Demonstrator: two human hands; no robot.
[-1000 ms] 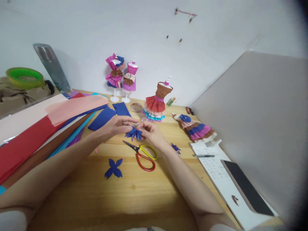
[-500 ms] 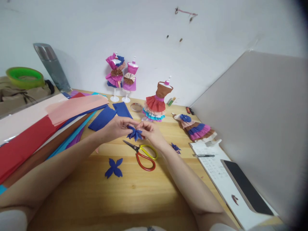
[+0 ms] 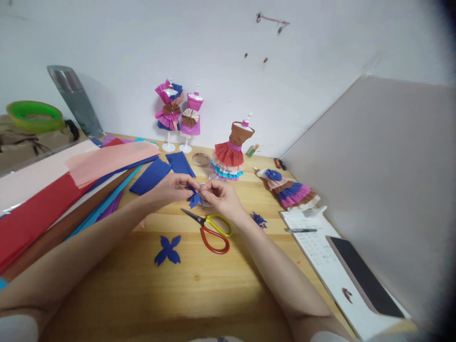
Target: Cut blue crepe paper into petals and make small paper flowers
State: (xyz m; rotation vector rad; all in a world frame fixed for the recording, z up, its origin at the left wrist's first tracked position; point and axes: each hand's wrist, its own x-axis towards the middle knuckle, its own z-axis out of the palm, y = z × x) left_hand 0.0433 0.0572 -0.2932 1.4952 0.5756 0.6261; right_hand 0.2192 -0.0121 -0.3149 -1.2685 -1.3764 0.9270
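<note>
My left hand (image 3: pixel 180 186) pinches a blue crepe paper flower (image 3: pixel 194 199), whose petals hang below the fingertips. Close beside it, my right hand (image 3: pixel 218 192) has thumb and forefinger pressed together near the flower's top; what they hold is too small to make out. Scissors (image 3: pixel 201 221) with one yellow and one red handle lie just below the hands, blades towards the left. Nearer to me, a flat blue petal cutout (image 3: pixel 168 250) rests on the wooden table. A small dark blue paper flower (image 3: pixel 259 220) lies to the right of my right forearm.
Coloured crepe paper sheets (image 3: pixel 81 185) cover the left side. Blue paper pieces (image 3: pixel 151 176) lie behind my left hand. Dressed mini mannequins (image 3: pixel 235 147) stand at the back; another paper dress (image 3: pixel 294 192) lies at right. A whiteboard (image 3: pixel 313 251) bears a pen and a dark tablet-like slab (image 3: pixel 363 275).
My right fingers have drawn slightly off the flower's petals and now pinch beside its top. The flower has turned a little in my left hand, which stays in place.
</note>
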